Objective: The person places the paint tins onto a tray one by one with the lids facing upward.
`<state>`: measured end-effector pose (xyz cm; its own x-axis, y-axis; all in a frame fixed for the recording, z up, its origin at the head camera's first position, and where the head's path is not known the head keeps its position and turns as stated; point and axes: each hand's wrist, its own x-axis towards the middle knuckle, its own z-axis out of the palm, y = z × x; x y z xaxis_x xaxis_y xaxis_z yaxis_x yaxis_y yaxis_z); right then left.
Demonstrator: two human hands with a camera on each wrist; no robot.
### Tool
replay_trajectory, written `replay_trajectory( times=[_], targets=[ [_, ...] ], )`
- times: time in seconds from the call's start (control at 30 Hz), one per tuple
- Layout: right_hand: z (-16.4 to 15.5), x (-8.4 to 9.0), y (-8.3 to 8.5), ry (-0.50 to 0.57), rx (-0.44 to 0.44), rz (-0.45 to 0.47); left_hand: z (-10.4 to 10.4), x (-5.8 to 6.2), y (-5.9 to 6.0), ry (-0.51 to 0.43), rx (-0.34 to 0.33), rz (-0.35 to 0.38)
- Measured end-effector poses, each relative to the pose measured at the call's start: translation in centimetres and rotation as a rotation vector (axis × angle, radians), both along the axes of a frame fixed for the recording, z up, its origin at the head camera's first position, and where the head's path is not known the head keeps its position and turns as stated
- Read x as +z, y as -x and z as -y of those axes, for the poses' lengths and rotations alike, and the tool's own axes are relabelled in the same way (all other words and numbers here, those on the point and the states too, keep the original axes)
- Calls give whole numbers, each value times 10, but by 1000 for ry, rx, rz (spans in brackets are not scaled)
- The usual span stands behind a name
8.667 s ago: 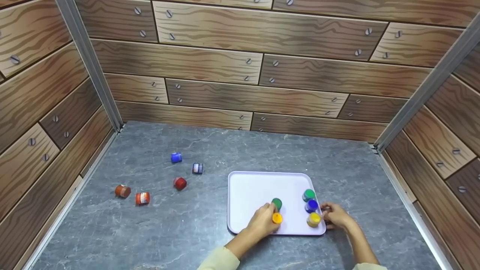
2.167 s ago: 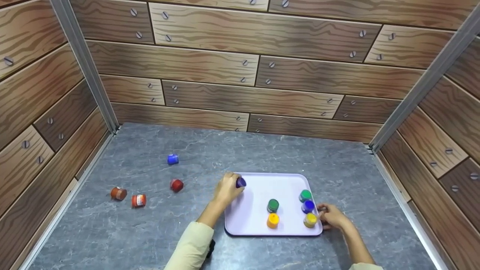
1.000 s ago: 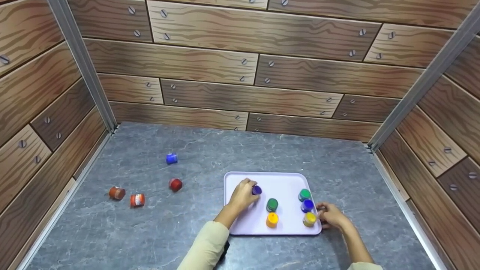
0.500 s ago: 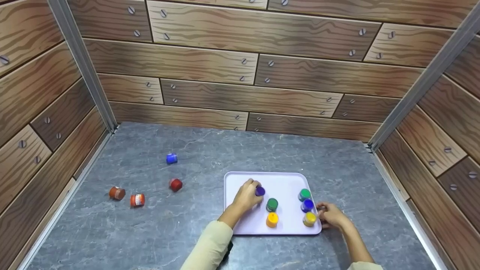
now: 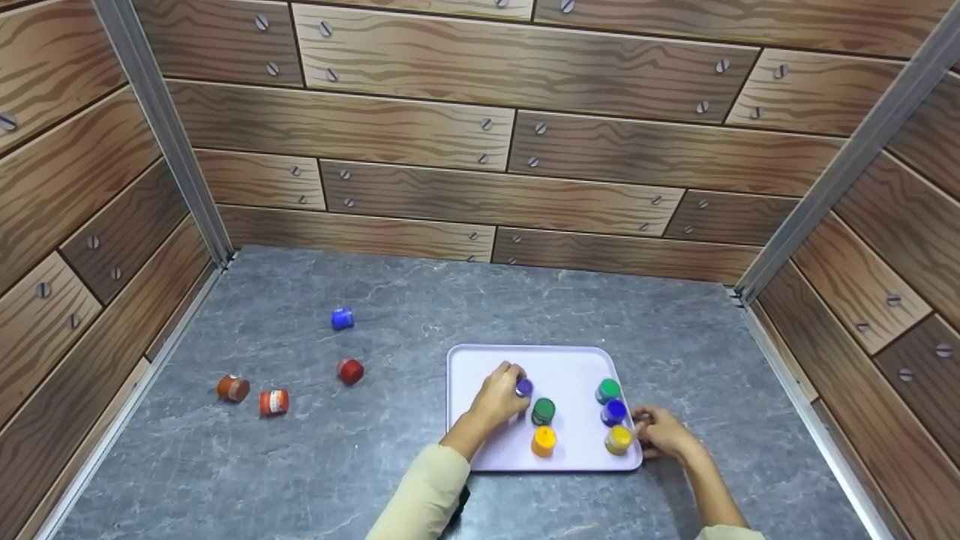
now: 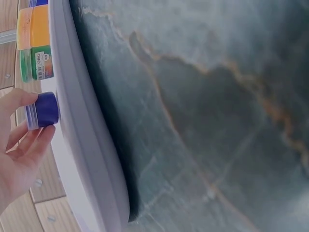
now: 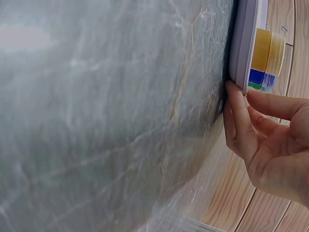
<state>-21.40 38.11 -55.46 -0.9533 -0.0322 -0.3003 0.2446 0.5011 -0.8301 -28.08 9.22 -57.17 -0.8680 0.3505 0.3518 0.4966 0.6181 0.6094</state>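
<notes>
A pale lilac tray [image 5: 570,364] lies on the grey stone table. My left hand [image 5: 501,391] pinches a small purple jar [image 5: 523,388] just above the tray, beside a green jar [image 5: 543,411] and an orange jar [image 5: 543,441]. The left wrist view shows the purple jar [image 6: 46,110] between thumb and fingers of the left hand [image 6: 34,121], over the tray rim [image 6: 82,125]. Green [image 5: 608,391], blue [image 5: 614,412] and yellow [image 5: 619,439] jars stand along the tray's right side. My right hand [image 5: 654,433] grips the tray's near right corner [image 7: 241,43].
Loose jars lie on their sides on the table left of the tray: a blue one [image 5: 342,319], a red one [image 5: 349,371], a brown one [image 5: 232,388] and a red-orange one [image 5: 274,402]. Wood-pattern walls close in the back and both sides.
My left hand has carried the purple jar from the tray's far left corner rightward and nearer, up to the green jar. The right hand has stayed at the tray corner.
</notes>
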Motion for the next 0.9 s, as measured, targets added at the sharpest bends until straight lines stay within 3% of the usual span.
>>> replay_trajectory(
  times=[0.17, 0.4, 0.63, 0.8, 0.9],
  targets=[
    [-2, -2, 1, 17, 9, -1, -1, -2, 0, 16, -6, -22],
    [-18, -17, 7, 120, 93, -34, -2, -3, -1, 14, 4, -9],
    [-2, -3, 1, 5, -2, 7, 4, -1, 0, 16, -17, 17],
    [1, -1, 0, -3, -27, 11, 19, 1, 3, -15, -79, 33],
    [1, 0, -1, 5, -23, 6, 32, 3, 6, -63, -97, -5]
  ],
)
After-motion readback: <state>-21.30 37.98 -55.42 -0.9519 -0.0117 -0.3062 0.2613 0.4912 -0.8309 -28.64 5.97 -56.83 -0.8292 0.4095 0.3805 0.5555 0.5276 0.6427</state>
